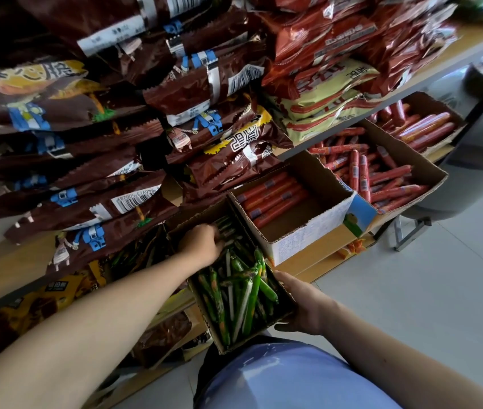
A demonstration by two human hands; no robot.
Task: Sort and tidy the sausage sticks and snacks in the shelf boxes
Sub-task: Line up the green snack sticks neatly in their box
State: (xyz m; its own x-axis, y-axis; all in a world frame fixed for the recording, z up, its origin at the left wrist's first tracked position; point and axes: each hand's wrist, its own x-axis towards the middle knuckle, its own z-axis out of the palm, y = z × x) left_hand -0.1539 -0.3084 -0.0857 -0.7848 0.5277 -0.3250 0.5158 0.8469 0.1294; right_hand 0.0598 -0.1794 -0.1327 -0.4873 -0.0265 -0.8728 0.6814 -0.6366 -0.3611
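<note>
- Left hand (202, 242): reaches into the far end of the cardboard box (218, 340), fingers curled down among the green sausage sticks (243, 290). The fingertips are buried, so a grip cannot be confirmed.
- Right hand (302, 305): holds the near right corner of the same box, thumb along the rim, fingers curled beneath.
- Box position: at the front edge of the lower shelf, its near end sticking out over a blue garment (287, 379).
- Obstruction: brown snack bags (87, 172) piled on the upper shelf overhang the far end of the box.
- Adjacent, right: a white-sided box (302, 240) with thick red sausages (272, 196) laid in a row; beyond it, an open carton (429, 172) of thin red sticks (376, 175) lying crisscross.
- Green sticks: narrow, green and white wrappers, crimped ends, lying disordered.
- Labels: a barcode sticker (134, 199) on one brown bag, digits blurred. Red bags (352, 39) carry illegible print.
</note>
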